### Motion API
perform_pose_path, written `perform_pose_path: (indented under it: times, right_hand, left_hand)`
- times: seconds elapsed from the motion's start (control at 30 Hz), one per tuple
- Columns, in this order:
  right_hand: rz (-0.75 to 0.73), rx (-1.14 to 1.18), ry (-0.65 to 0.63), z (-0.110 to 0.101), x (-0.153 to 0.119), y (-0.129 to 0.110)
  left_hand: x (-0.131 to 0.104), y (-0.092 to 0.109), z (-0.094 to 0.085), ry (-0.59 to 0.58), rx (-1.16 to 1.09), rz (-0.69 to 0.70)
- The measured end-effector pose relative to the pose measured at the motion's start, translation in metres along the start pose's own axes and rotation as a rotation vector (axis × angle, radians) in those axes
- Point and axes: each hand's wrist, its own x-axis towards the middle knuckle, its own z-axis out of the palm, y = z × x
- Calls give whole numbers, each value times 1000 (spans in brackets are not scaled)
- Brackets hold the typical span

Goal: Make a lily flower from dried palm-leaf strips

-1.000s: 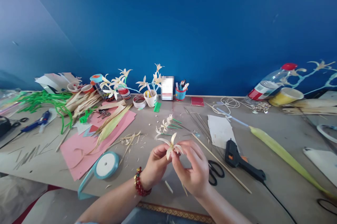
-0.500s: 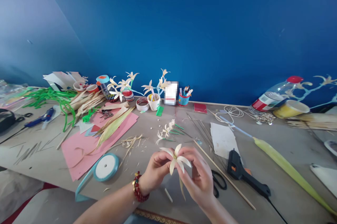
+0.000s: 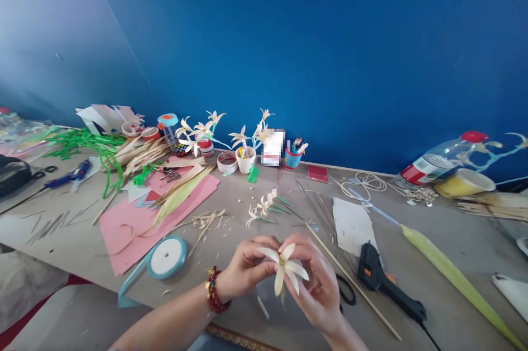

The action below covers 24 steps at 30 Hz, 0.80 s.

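Note:
A cream-coloured artificial flower (image 3: 282,264) with pointed petals faces up between my two hands. My right hand (image 3: 319,285) is closed around its right side and base, the thumb pressed behind the petals. From the other side, my left hand (image 3: 250,267) pinches at the flower's left edge with thumb and forefinger. A strip hangs beneath the bloom, partly hidden. Beyond my hands lie several small cream flowers (image 3: 263,206) with green stems. Black scissors (image 3: 347,290) show partly beside my right hand, and a short white stick (image 3: 263,307) lies below the left.
A black glue gun (image 3: 385,279) and a thin wooden stick (image 3: 355,283) lie to the right. At left are a ribbon roll (image 3: 167,258), pink paper (image 3: 124,235) and dried husks (image 3: 181,197). Cups of flowers (image 3: 246,160) and a plastic bottle (image 3: 441,158) line the wall.
The flower has tipped and moved slightly right and down with both hands. Its hanging strip shows less now. The whole view has shifted slightly.

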Motion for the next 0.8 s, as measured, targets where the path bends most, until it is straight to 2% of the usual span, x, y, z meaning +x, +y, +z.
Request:
perform_pose_path:
  times: [0.33, 0.8]
  right_hand:
    - [121, 54, -130, -8, 5, 3]
    - [243, 234, -111, -6, 7, 6]
  left_hand:
    - [3, 6, -4, -87, -28, -42]
    - [4, 3, -6, -115, -18, 48]
